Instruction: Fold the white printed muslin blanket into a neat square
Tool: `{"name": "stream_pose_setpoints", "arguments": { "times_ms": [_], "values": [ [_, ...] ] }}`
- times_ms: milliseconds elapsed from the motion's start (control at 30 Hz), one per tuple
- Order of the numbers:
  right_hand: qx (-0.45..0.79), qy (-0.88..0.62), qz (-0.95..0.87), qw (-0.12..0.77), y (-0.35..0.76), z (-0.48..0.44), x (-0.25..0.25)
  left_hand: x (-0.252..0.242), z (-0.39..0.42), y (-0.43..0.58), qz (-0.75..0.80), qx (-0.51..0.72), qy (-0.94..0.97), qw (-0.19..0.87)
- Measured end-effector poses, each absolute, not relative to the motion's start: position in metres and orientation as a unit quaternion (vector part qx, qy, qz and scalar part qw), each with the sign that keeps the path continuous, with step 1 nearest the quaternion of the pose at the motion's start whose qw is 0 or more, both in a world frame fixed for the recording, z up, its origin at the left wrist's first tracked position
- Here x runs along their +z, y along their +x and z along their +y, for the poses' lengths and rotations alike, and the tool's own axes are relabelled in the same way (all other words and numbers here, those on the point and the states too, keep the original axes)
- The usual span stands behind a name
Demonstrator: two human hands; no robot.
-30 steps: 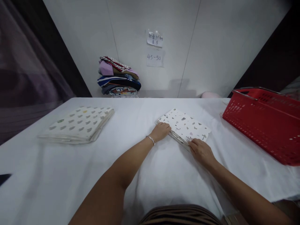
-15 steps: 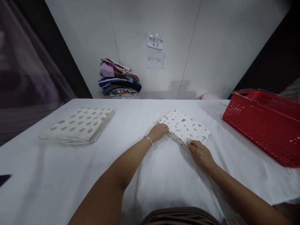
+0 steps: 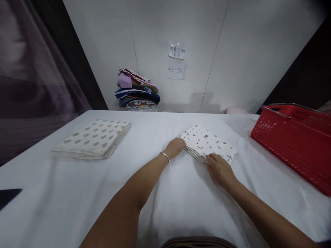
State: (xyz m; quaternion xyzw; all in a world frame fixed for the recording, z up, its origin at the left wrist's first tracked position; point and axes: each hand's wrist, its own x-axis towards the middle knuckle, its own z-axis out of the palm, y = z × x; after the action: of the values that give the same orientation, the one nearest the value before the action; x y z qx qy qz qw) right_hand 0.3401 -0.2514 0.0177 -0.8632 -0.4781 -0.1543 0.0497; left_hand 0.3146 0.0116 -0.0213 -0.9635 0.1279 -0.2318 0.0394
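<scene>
A folded white cloth (image 3: 207, 139) with small grey prints lies at an angle on the white-covered table (image 3: 181, 206), its layered edge facing me. At its left corner, my left hand (image 3: 176, 146) is closed on the edge, a bracelet round the wrist. Closed on the same edge nearer the right corner is my right hand (image 3: 219, 168), its thumb partly hidden. Over to the left rests a second folded cloth (image 3: 94, 139), cream with grey leaf-like shapes, apart from both hands.
A red plastic basket (image 3: 292, 141) with metal handles stands at the right. Behind the table's far edge is a stack of folded fabrics (image 3: 138, 91). Paper signs (image 3: 176, 70) hang on the wall. A dark flat object (image 3: 9, 197) shows at the left edge.
The whole view has shifted slightly, so everything sits a little further right and lower. Both hands stay on the printed cloth's edge; the right hand's fingers have moved slightly along it.
</scene>
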Motion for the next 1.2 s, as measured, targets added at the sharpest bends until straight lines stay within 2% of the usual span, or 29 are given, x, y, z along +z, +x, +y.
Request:
{"name": "stream_pose_setpoints", "arguments": {
  "times_ms": [300, 633, 800, 933, 1067, 1200],
  "values": [
    [-0.11, -0.877, -0.465, 0.059, 0.353, -0.228, 0.01, -0.015, 0.028, 0.318, 0.125, -0.244, -0.962, 0.02],
    [-0.135, -0.844, -0.516, 0.058, 0.352, -0.233, 0.0, -0.024, 0.039, 0.317, 0.095, -0.231, -0.968, 0.002],
    [-0.146, -0.838, -0.521, 0.062, 0.354, -0.234, -0.005, -0.02, 0.043, 0.314, 0.084, -0.214, -0.97, -0.083],
    [-0.148, -0.839, -0.522, 0.041, 0.353, -0.233, -0.007, -0.007, 0.035, 0.315, 0.012, -0.224, -0.962, -0.154],
    [-0.152, -0.837, -0.525, 0.04, 0.352, -0.231, -0.007, 0.001, 0.014, 0.324, 0.038, -0.267, -0.952, -0.145],
    [-0.159, -0.837, -0.522, 0.048, 0.353, -0.232, -0.009, -0.011, 0.002, 0.331, 0.025, -0.225, -0.965, -0.131]
  ]
}}
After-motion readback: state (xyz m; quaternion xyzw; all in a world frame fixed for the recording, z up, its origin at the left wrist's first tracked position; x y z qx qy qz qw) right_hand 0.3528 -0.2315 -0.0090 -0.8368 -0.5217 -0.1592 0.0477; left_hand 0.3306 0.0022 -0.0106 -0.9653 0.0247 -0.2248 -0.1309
